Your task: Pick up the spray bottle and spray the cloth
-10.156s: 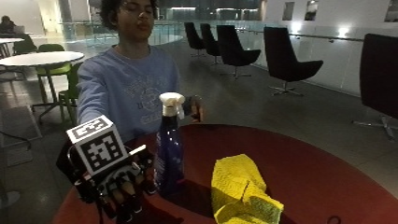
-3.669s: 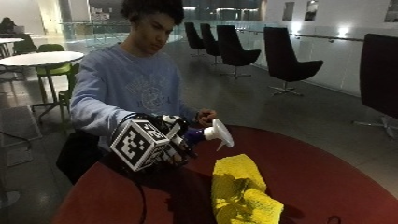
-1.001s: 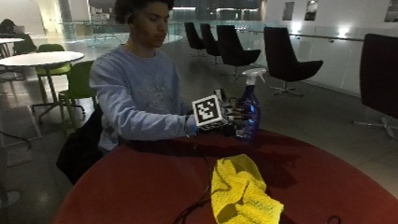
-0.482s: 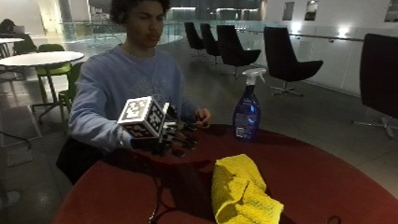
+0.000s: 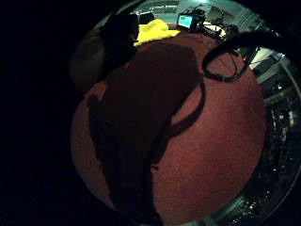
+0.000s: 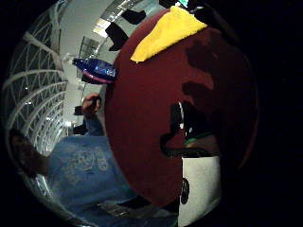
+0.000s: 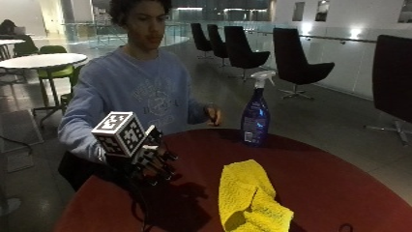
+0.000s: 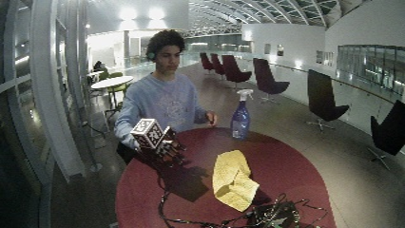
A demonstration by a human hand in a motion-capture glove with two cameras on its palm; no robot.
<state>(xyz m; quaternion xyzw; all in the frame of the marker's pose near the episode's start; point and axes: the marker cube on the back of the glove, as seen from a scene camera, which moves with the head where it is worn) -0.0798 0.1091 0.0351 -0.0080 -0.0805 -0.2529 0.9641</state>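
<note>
From the outside view we saw the spray bottle (image 7: 256, 117) standing upright at the far edge of the red table (image 7: 334, 179), well apart from the gloved right hand (image 7: 153, 164). That hand hovered over the table's near side, fingers hanging relaxed and spread, gripping nothing. The yellow cloth (image 7: 250, 198) lay crumpled between hand and bottle, nearer the camera. The bare left hand (image 7: 212, 115) sat at the table's rim beside the bottle, not touching it. The thumb-side palm view gave us bottle (image 6: 97, 70) and cloth (image 6: 163, 32) together; the little-finger side caught only the cloth (image 5: 155, 31) past the hand's shadow. The wide view alone showed tangled equipment (image 8: 275, 216) at the table's near end.
</note>
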